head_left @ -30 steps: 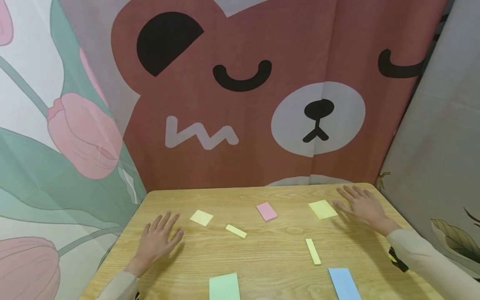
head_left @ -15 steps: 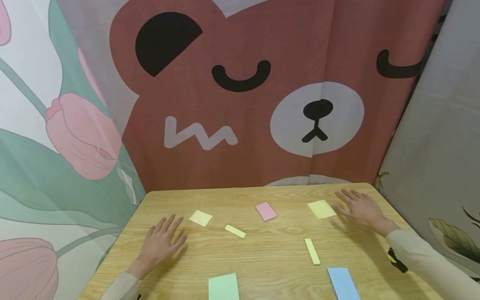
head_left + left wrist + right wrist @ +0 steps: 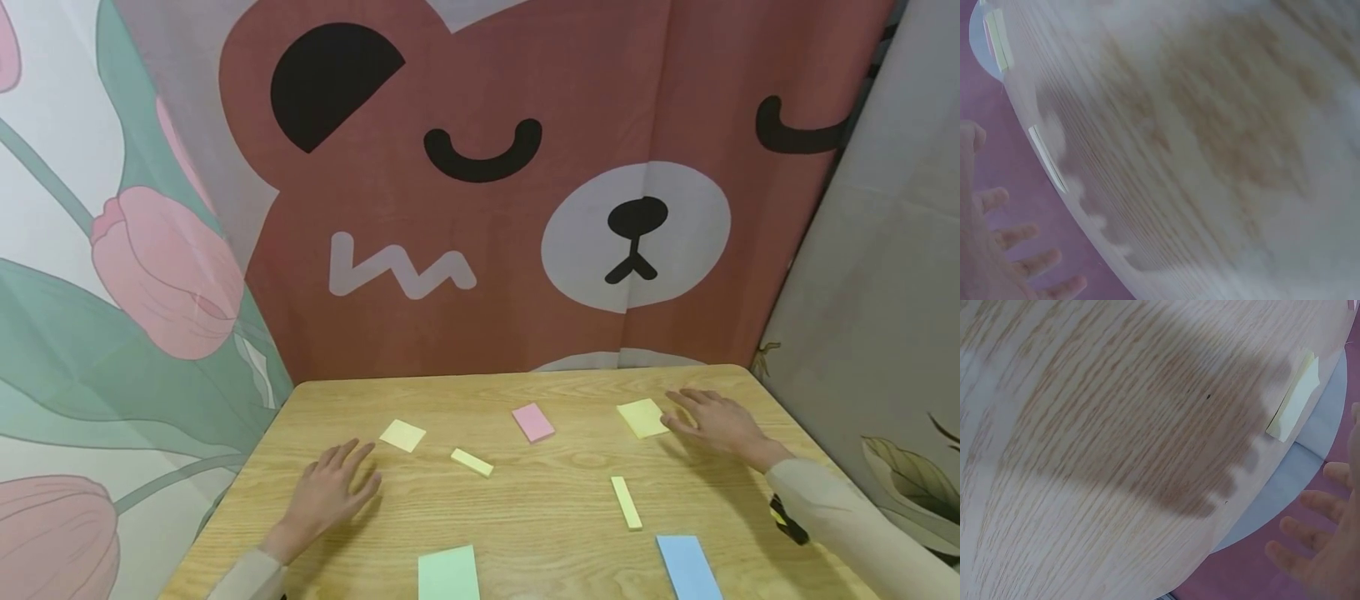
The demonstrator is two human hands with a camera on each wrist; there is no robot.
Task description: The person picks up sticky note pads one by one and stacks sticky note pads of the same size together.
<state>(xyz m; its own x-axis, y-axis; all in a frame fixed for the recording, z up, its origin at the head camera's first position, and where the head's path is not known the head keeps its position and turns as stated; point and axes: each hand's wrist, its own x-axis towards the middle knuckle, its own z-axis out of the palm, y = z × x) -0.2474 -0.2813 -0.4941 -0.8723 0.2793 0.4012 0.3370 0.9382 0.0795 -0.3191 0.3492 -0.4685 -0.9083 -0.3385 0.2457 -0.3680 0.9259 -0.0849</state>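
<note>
My left hand hovers over the left part of the table, fingers spread and holding nothing. Just beyond its fingertips lies a pale yellow square sticky note pad. At the far right my right hand is held above the table, palm down with loose fingers. Its thumb overlaps the edge of a larger yellow sticky note pad in the head view. The right wrist view shows this yellow pad on the wood, with the hand's shadow beside it. A pink pad lies between the two hands.
Two narrow yellow strip pads, one left of centre and one on the right, lie on the wooden table. Nearer the front are a green pad and a blue pad. A bear-print curtain hangs behind the table.
My left hand has shifted slightly right and toward the near side. The right hand has come a little lower and left, its thumb now overlapping the yellow pad. The pads have stayed put.
</note>
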